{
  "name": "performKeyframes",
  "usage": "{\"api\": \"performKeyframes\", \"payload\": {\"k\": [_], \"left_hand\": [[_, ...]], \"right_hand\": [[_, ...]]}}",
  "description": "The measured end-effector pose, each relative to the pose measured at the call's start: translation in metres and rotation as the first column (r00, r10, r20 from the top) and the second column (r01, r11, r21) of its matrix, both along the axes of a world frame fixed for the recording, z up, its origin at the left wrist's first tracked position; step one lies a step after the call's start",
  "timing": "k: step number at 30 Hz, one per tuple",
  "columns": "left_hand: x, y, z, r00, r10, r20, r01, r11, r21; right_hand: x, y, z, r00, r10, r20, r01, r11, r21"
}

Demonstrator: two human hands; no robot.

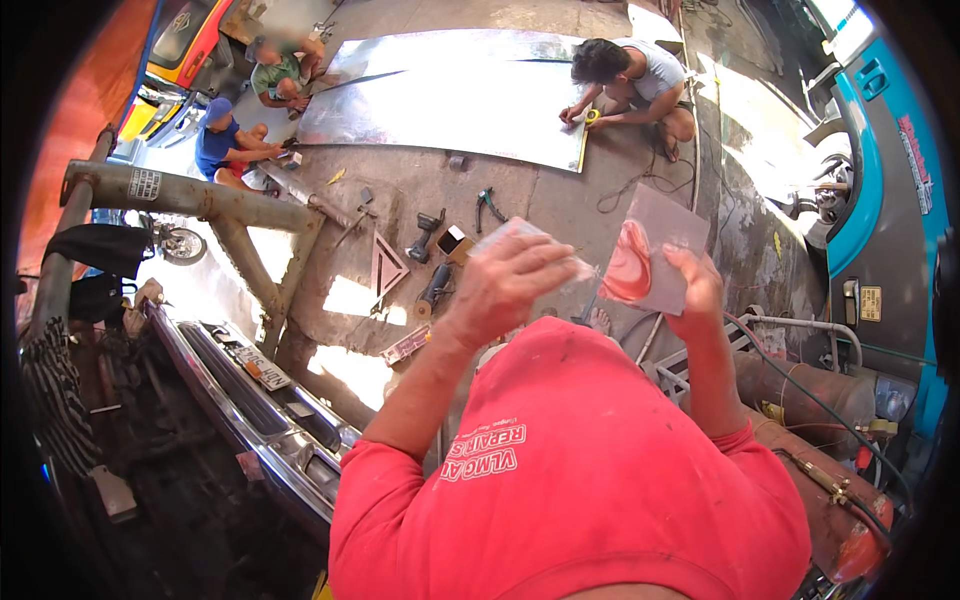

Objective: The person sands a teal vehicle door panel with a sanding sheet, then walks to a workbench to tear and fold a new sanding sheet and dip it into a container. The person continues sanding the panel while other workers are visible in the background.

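Observation:
My right hand (697,288) is closed on a thin, pale, square plate (672,222), thumb on its face and fingers mostly hidden behind. Streaky red-and-white paste (627,265) is smeared over the plate's left part. Just to the left, my left hand (503,280) is closed on a flat, whitish, translucent spreader (517,231), its fingers bent over the top. The spreader's right end points toward the plate; whether they touch I cannot tell.
A large shiny metal sheet (450,105) lies ahead, with a co-worker (645,85) crouching at its right and two others at left. Nearer are a cordless drill (425,235), an angle grinder (433,290) and a triangular square (387,265). Rusty cylinders (800,385) lie at right.

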State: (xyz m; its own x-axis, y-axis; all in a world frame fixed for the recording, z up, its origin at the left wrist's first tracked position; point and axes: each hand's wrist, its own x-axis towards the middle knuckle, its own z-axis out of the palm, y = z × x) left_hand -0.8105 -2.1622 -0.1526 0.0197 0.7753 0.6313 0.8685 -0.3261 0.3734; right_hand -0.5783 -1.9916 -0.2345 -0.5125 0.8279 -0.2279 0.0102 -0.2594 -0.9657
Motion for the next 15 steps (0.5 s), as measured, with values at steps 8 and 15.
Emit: {"api": "performKeyframes", "payload": {"k": [8,15], "left_hand": [[0.011,0.001,-0.023,0.991,-0.089,0.104,0.102,0.986,-0.129],[0.025,-0.025,0.016,0.991,-0.071,0.115,0.069,0.997,0.015]], "right_hand": [[-0.009,-0.021,0.019,0.995,0.098,-0.007,-0.091,0.944,0.318],[-0.006,-0.002,0.031,0.891,-0.213,-0.401,-0.012,0.871,-0.490]]}}
